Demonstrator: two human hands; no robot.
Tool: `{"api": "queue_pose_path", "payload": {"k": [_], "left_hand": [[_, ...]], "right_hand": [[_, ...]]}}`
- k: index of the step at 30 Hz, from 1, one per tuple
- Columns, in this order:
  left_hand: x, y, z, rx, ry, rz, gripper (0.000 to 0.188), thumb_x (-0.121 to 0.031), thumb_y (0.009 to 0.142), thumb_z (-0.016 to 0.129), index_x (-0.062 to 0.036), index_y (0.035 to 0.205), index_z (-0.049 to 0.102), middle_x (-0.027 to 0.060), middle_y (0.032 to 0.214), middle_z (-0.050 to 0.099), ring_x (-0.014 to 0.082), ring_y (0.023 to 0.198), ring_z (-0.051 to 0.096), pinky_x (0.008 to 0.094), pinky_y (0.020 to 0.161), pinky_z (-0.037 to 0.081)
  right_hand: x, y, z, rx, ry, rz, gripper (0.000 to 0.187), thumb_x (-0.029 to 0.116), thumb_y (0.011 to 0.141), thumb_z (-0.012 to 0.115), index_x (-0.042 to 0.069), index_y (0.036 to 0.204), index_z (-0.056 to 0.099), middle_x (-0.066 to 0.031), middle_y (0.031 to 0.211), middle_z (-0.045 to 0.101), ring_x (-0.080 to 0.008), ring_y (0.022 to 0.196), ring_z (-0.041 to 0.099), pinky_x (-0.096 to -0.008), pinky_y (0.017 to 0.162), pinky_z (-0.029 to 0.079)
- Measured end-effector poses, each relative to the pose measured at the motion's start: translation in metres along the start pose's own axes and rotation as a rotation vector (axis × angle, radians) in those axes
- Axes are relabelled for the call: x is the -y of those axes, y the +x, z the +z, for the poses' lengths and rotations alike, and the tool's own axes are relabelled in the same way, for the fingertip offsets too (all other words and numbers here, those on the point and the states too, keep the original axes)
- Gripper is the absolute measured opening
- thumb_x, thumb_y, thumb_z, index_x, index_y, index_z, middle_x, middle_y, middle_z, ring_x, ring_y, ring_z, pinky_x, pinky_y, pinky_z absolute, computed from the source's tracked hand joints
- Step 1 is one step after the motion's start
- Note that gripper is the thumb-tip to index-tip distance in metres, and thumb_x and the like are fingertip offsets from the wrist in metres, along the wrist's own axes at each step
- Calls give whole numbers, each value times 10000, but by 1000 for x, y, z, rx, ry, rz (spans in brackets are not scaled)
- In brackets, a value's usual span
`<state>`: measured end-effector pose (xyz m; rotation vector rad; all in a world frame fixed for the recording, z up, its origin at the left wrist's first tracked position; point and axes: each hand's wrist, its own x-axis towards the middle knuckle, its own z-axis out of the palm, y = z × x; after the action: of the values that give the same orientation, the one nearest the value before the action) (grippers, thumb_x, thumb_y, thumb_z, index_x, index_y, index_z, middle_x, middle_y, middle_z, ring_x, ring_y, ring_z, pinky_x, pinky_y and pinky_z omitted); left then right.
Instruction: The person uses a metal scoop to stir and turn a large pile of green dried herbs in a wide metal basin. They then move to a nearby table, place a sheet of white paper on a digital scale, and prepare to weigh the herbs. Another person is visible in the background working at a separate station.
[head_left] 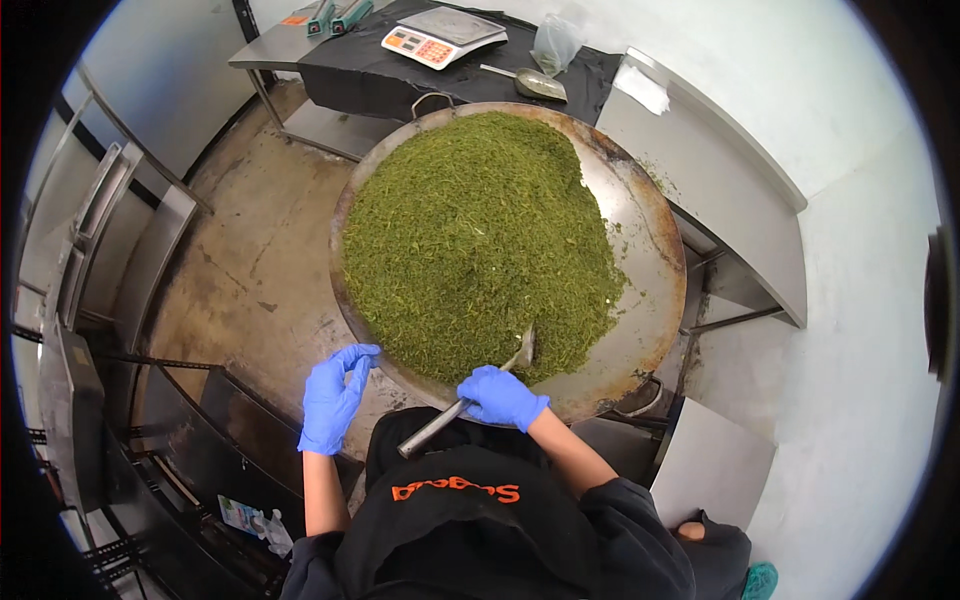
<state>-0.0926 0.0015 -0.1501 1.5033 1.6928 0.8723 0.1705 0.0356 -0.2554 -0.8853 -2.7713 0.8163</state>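
My right hand [502, 398], in a blue glove, is closed round the handle of a long metal spatula [428, 432]. The handle slants down to the left past my apron, and the blade is partly sunk in the near edge of a large heap of chopped green leaves [480, 235]. A wide, shallow metal pan [645, 290] holds the heap, with bare metal along its right side. Beside the pan's near left rim, my left hand [335, 398], also gloved in blue, is raised with fingers stretched out and nothing in it.
Behind the pan, a black-covered table bears a weighing scale [445, 38], a metal scoop [540, 86] and a clear plastic bag [557, 45]. A steel bench [710, 170] runs along the right wall. Dark metal shelving [215, 440] stands at lower left. Loop handles [432, 98] stick out from the pan.
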Motion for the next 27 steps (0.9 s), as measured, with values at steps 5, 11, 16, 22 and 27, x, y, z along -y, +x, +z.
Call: {"api": "queue_pose_path", "payload": {"k": [5,11,16,22,27], "left_hand": [[-34,8,16,264,-340,157,385,-249,839,596,-13,1144,576,127,1060,638,235,990,611,317,875,448],[-102,37,80,267,-413,632,745,-300,706,731,-24,1312,396,136,1285,479,233,1162,488,329,984,364],[-148,28,133,295,-825,446,164,3,756,594,-36,636,490,41,586,496,129,564,462,277,576,392],[-154,61,189,992,-706,739,327,-269,740,625,-67,579,426,98,531,389,262,484,336,347,551,313],[-106,98,243,782,-355,820,362,-370,713,578,-90,544,423,133,508,393,334,500,406,427,619,276]], "right_hand": [[-16,-3,-41,-533,185,173,71,128,660,643,107,641,578,-82,597,558,-278,598,562,-384,601,430],[4,13,-58,-1239,297,585,198,104,807,626,38,636,552,-102,555,494,-241,532,491,-353,520,373],[19,-3,-53,-1341,168,503,228,179,864,550,47,681,521,-110,606,479,-303,570,480,-361,548,383],[21,-43,-73,-1551,870,79,564,520,734,551,-24,874,603,-129,788,563,-221,727,524,-337,704,418],[-100,-39,17,-1462,1326,-62,463,276,778,647,-24,1098,498,-137,1067,491,-181,971,489,-325,926,387]]}}
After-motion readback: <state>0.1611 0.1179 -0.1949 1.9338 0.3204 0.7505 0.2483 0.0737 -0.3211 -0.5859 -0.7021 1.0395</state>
